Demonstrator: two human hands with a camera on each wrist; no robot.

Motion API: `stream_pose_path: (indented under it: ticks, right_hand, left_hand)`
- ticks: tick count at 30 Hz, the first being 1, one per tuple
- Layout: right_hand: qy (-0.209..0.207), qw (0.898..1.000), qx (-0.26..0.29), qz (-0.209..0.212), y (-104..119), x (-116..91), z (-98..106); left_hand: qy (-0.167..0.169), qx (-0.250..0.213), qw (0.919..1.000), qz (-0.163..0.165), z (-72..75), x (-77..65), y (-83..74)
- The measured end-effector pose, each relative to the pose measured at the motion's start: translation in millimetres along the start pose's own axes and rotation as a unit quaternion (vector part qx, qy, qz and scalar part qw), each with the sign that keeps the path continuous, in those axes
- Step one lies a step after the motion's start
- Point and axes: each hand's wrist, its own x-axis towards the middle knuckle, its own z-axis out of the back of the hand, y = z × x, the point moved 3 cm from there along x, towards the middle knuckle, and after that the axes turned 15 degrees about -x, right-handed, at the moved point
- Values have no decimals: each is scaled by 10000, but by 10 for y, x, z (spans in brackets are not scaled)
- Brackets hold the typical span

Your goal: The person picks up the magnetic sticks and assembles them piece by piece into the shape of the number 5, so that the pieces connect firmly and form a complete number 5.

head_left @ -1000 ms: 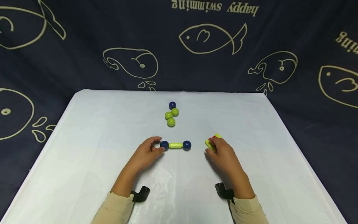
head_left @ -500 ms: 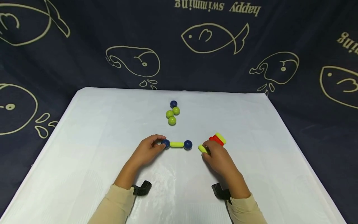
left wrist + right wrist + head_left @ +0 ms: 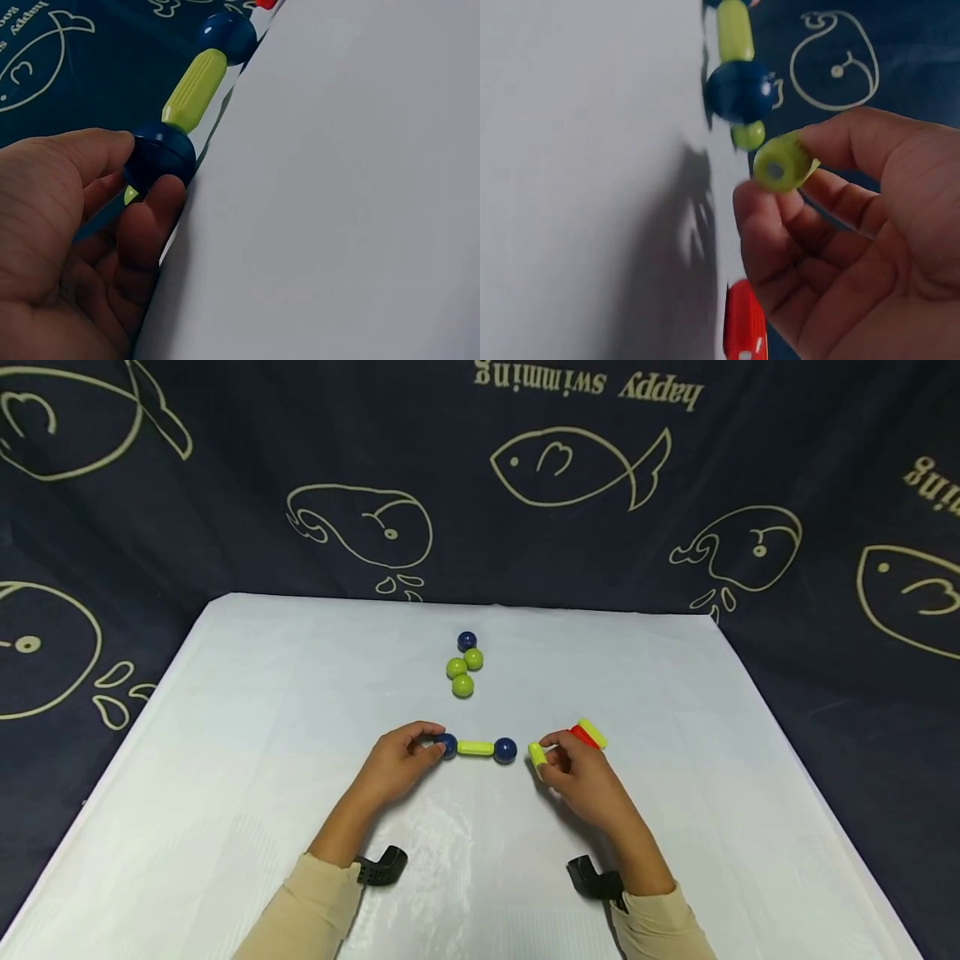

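My left hand (image 3: 402,763) pinches a dark blue ball (image 3: 162,154) between thumb and finger. That ball is joined by a yellow-green magnetic rod (image 3: 476,748) to a second dark blue ball (image 3: 506,750), the three lying in a row. Just right of the row, my right hand (image 3: 592,783) pinches another yellow-green magnetic rod (image 3: 536,754). The right wrist view shows this rod (image 3: 778,163) end-on, with a round grey spot in its tip. A small gap separates it from the second ball in the head view.
Behind the right hand lie a red rod (image 3: 588,733) and a yellow-green rod (image 3: 593,732), side by side. Farther back on the white table (image 3: 337,668), a blue ball (image 3: 467,641) and several green balls (image 3: 462,686) are clustered. A dark patterned cloth (image 3: 450,410) hangs beyond.
My right hand has drawn one yellow-green rod leftward from the red and yellow-green rods and turned it. My left hand has stayed at the left blue ball.
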Motion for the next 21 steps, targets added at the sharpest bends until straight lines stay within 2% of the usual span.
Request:
stream_pose_path:
  ticks: [4,9,15,18,21]
  right_hand:
    - [306,9963,804,41,107,-11,-42]
    - [853,9836,1578,206,270,3,-230]
    - [1170,9737,1931,320,479,24,-521]
    - [1181,9693,2144,229,554,52,-630]
    - [1121,9695,2173,175,614,113,-704]
  left_hand:
    - [-83,29,10000,14,-14,10,-6]
    - [-274,135,9995,12,-28,29,3]
    - [-329,179,9993,-60,-32,18,16]
    - [-259,156,9994,-147,-29,8,15]
    - [-255,163,9995,-122,-22,10,17]
